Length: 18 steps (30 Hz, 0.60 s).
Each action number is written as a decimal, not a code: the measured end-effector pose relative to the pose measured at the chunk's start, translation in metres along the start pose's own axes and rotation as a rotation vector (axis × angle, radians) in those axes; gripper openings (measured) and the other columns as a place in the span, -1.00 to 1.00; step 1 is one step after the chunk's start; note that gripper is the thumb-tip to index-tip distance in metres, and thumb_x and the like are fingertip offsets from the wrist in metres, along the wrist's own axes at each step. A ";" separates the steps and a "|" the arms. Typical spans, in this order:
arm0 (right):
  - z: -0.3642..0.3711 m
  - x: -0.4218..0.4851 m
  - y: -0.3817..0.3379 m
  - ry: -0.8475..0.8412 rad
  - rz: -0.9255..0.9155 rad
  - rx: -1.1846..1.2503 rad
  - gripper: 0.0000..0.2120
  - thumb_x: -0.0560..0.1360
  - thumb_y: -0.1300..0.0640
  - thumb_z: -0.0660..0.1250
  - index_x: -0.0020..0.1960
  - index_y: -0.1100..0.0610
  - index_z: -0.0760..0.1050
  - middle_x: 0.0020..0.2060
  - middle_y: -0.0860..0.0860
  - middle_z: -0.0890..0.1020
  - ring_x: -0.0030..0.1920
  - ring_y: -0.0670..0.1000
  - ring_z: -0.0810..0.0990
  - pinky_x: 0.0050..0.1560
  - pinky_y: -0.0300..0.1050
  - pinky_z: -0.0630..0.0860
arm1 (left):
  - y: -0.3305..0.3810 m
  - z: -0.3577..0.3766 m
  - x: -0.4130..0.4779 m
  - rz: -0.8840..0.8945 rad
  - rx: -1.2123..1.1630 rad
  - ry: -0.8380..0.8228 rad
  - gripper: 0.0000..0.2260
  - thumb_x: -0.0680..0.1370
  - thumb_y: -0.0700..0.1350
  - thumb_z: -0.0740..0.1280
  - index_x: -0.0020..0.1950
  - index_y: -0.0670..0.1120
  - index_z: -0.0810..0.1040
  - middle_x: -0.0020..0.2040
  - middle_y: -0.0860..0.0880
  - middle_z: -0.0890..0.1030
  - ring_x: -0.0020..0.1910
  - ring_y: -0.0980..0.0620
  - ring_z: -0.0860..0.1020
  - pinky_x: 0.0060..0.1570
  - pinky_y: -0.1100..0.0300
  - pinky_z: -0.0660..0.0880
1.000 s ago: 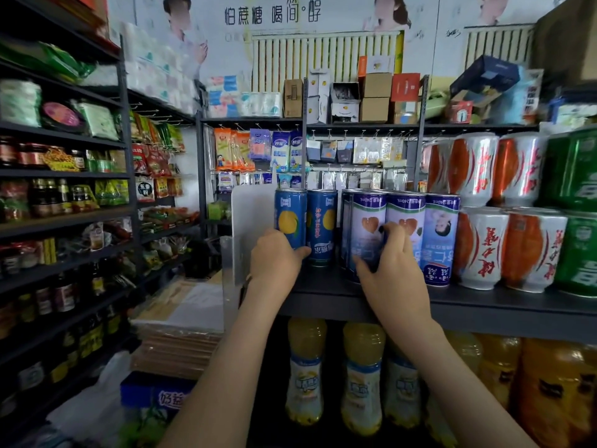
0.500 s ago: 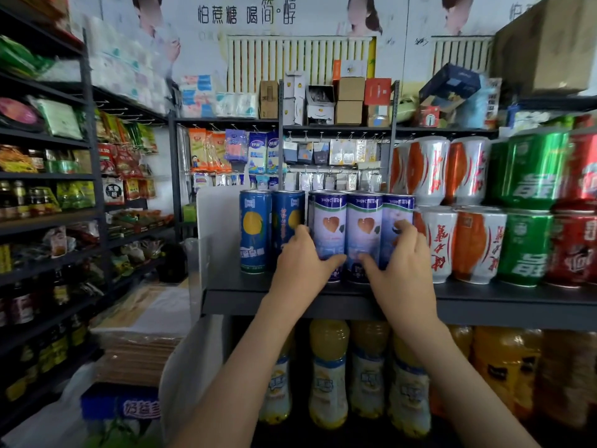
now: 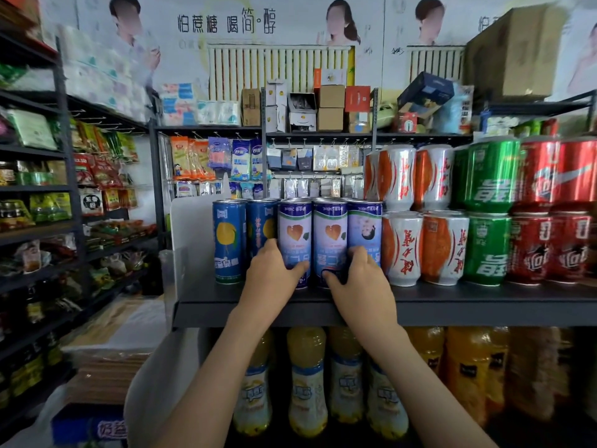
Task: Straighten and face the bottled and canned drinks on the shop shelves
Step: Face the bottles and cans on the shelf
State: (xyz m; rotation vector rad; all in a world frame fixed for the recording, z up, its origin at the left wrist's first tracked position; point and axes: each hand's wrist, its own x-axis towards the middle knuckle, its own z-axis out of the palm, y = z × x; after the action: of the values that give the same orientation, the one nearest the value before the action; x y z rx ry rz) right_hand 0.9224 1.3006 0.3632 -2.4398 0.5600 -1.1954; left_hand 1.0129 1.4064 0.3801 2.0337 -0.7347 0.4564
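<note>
Our left hand curls around the first tall purple-and-white tin can with an orange heart. Our right hand curls around the second heart can just beside it. Both cans stand up straight on the dark metal shelf, touching each other. Two tall blue cans with yellow fruit stand to the left. White-and-orange cans, green cans and red cans are stacked to the right. Yellow juice bottles stand on the shelf below.
</note>
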 end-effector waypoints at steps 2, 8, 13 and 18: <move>-0.006 -0.003 0.006 0.062 -0.021 -0.009 -0.55 0.52 -0.01 0.32 0.29 0.19 0.29 0.19 0.11 0.47 0.22 0.09 0.43 0.12 -0.08 0.43 | 0.003 0.003 -0.004 -0.013 -0.006 0.041 -0.50 0.48 0.01 0.42 0.30 -0.17 0.34 0.23 -0.14 0.47 0.19 -0.10 0.47 0.10 0.09 0.42; -0.019 0.000 0.026 0.132 0.066 -0.076 -0.60 0.53 0.05 0.31 0.26 0.21 0.31 0.14 0.15 0.52 0.16 0.14 0.48 0.11 0.00 0.46 | 0.034 0.020 -0.024 0.095 0.088 0.347 -0.24 0.44 0.02 0.45 0.47 -0.19 0.11 0.39 -0.17 0.21 0.36 -0.13 0.20 0.30 0.07 0.26; -0.017 0.002 0.022 0.044 0.113 -0.093 -0.73 0.56 0.06 0.26 0.15 0.20 0.33 0.06 0.13 0.55 0.10 0.12 0.51 -0.03 -0.06 0.44 | 0.043 0.040 -0.023 0.130 0.247 0.337 -0.17 0.41 0.03 0.48 0.44 -0.09 -0.02 0.45 -0.22 0.11 0.37 -0.20 0.16 0.29 0.00 0.28; -0.028 0.002 0.022 0.048 0.091 -0.096 -0.77 0.56 0.06 0.26 0.11 0.17 0.34 0.06 0.11 0.54 0.10 0.10 0.50 0.00 -0.04 0.46 | 0.042 0.052 -0.025 0.160 0.338 0.401 -0.16 0.27 -0.01 0.57 0.38 -0.14 0.15 0.38 -0.29 0.26 0.28 -0.26 0.27 0.18 -0.15 0.37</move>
State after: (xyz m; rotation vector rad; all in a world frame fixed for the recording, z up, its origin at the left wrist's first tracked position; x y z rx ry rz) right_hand 0.8971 1.2768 0.3699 -2.4410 0.7499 -1.2190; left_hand 0.9682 1.3528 0.3650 2.0996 -0.6018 1.1084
